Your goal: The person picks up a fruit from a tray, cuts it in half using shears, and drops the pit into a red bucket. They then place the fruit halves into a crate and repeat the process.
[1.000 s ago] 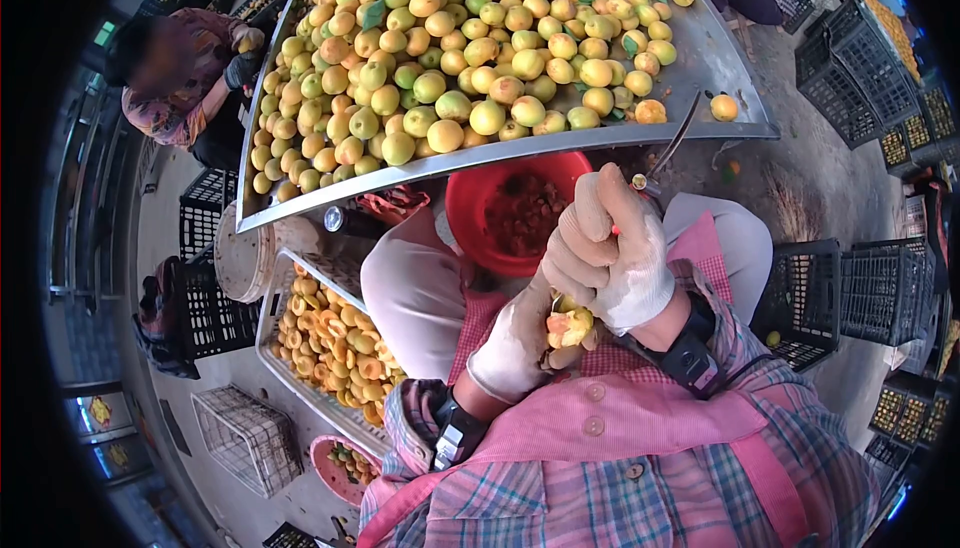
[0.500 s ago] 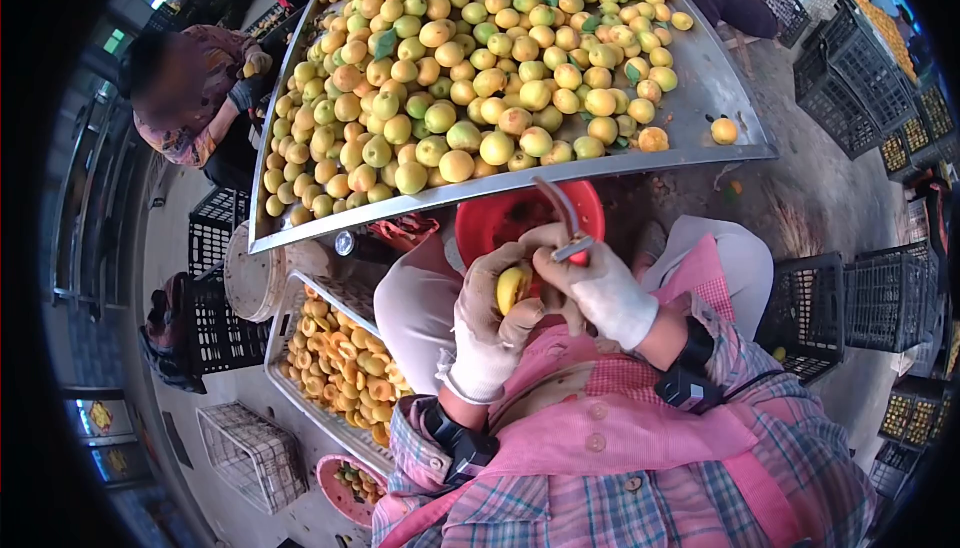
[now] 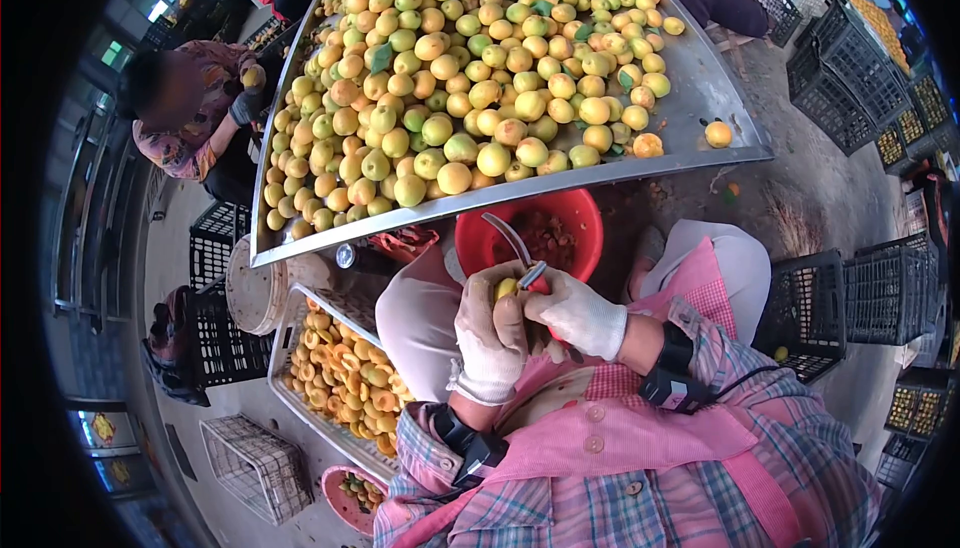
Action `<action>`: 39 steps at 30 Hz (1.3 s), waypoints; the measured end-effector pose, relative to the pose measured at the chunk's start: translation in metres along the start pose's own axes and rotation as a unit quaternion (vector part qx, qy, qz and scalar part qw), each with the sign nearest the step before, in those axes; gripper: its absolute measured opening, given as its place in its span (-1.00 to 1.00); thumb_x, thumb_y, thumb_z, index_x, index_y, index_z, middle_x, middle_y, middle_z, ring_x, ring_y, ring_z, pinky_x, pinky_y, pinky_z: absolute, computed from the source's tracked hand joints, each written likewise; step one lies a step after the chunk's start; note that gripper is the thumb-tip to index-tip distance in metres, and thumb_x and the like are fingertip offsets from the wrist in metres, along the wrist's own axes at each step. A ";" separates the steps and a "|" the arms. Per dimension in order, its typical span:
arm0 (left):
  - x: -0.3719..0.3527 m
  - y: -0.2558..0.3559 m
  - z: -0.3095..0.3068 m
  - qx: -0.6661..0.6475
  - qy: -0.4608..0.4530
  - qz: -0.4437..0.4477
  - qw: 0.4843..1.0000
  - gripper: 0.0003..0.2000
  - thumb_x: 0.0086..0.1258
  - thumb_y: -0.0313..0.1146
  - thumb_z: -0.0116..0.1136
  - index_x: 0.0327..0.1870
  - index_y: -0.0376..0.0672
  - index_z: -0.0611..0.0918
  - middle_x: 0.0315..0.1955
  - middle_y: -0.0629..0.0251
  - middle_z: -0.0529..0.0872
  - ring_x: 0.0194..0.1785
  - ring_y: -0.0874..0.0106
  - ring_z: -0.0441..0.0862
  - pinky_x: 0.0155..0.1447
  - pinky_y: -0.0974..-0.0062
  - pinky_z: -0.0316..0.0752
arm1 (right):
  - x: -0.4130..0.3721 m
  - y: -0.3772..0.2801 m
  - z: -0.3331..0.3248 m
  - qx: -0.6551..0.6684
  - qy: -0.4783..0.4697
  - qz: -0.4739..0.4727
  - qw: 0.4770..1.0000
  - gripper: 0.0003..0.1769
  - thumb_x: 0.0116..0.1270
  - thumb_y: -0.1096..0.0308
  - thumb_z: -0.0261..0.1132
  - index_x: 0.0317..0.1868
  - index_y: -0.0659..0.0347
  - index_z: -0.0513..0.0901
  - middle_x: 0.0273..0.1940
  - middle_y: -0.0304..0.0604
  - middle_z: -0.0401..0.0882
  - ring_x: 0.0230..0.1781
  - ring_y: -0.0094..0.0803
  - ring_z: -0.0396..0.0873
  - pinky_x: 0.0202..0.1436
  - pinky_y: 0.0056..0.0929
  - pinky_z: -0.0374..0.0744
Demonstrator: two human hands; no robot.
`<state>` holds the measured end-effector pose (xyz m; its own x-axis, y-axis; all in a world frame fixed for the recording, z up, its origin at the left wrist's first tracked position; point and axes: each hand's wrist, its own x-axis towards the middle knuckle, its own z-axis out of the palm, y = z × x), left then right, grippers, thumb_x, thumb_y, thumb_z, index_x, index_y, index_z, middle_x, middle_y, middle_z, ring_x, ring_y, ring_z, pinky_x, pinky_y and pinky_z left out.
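My left hand (image 3: 488,333), in a white glove, is closed around a yellow apricot (image 3: 506,289), which shows only in part between the fingers. My gloved right hand (image 3: 588,318) grips a curved-bladed knife (image 3: 512,238) by its red handle, with a metal piece across the handle's top. Both hands meet in front of my lap, and the knife lies against or very near the fruit; the exact contact is hidden. Just beyond them stands a red basin (image 3: 592,233) with reddish-brown scraps inside.
A metal-rimmed table (image 3: 700,83) bears heaped apricots (image 3: 450,98). To my left, a white crate (image 3: 285,373) holds halved fruit, near a bucket (image 3: 245,293) and pink bowl (image 3: 335,503). Black crates (image 3: 800,313) stand right. Another person (image 3: 195,113) sits at left.
My right hand has moved left and down against the left hand. The knife's blade now tilts further left over the basin, and the apricot is more covered.
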<state>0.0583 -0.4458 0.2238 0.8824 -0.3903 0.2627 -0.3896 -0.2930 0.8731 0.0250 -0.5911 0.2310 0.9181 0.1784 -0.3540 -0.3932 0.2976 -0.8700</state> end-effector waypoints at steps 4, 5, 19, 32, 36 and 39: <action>0.003 0.011 0.002 0.089 -0.004 0.055 0.994 -0.83 0.40 -0.35 0.07 -0.10 -0.20 0.57 -0.19 0.09 0.66 -0.15 0.12 0.66 -0.07 0.29 0.58 | 0.000 -0.003 0.001 0.013 -0.009 0.025 1.000 -0.56 0.39 0.34 0.09 0.24 0.26 0.39 -0.44 -0.14 0.60 -0.68 -0.45 0.55 -0.78 -0.58 0.50; 0.004 0.012 0.002 0.093 -0.005 0.047 0.995 -0.86 0.33 -0.42 0.08 -0.14 -0.21 0.57 -0.18 0.11 0.67 -0.15 0.11 0.66 -0.07 0.28 0.58 | 0.001 -0.003 0.000 0.034 -0.016 0.029 0.999 -0.56 0.37 0.35 0.08 0.24 0.28 0.40 -0.44 -0.13 0.61 -0.69 -0.43 0.55 -0.78 -0.56 0.50; 0.000 0.007 0.016 -0.186 -0.005 -0.240 0.953 -0.54 0.64 0.01 -0.27 -0.13 -0.25 0.53 -0.52 0.34 0.58 -0.63 0.66 0.41 -0.57 0.64 0.33 | 0.005 0.009 -0.007 0.091 0.005 0.134 0.987 -0.66 0.37 0.31 0.12 0.09 0.28 0.45 -0.39 -0.10 0.62 -0.66 -0.39 0.59 -0.78 -0.51 0.52; -0.003 -0.014 0.015 -0.188 -0.005 -0.165 0.968 -0.49 0.59 0.07 -0.17 -0.03 -0.30 0.55 -0.43 0.34 0.61 -0.41 0.57 0.52 -0.31 0.55 0.47 | 0.006 0.001 -0.001 0.052 0.022 0.089 0.994 -0.62 0.41 0.31 0.14 0.18 0.26 0.41 -0.39 -0.11 0.60 -0.69 -0.47 0.55 -0.79 -0.57 0.49; -0.004 -0.011 0.017 -0.154 0.005 -0.195 0.969 -0.52 0.60 0.03 -0.17 -0.07 -0.30 0.57 -0.41 0.34 0.62 -0.40 0.58 0.53 -0.30 0.55 0.47 | 0.004 0.002 0.001 0.012 0.025 0.085 0.996 -0.60 0.38 0.37 0.10 0.21 0.26 0.39 -0.37 -0.12 0.59 -0.69 -0.48 0.55 -0.78 -0.57 0.49; -0.004 -0.014 0.020 -0.225 0.034 -0.227 0.947 -0.51 0.61 0.04 -0.19 -0.09 -0.28 0.59 -0.40 0.31 0.65 -0.42 0.60 0.54 -0.34 0.58 0.47 | 0.002 0.007 0.000 0.015 0.010 0.083 0.996 -0.53 0.38 0.39 0.09 0.29 0.21 0.36 -0.35 -0.13 0.59 -0.66 -0.50 0.55 -0.75 -0.59 0.50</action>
<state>0.0547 -0.4581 0.2022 0.9530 -0.2508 -0.1699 0.1730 -0.0099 0.9849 0.0235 -0.5883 0.2243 0.8414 0.2077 -0.4990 -0.5402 0.2933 -0.7888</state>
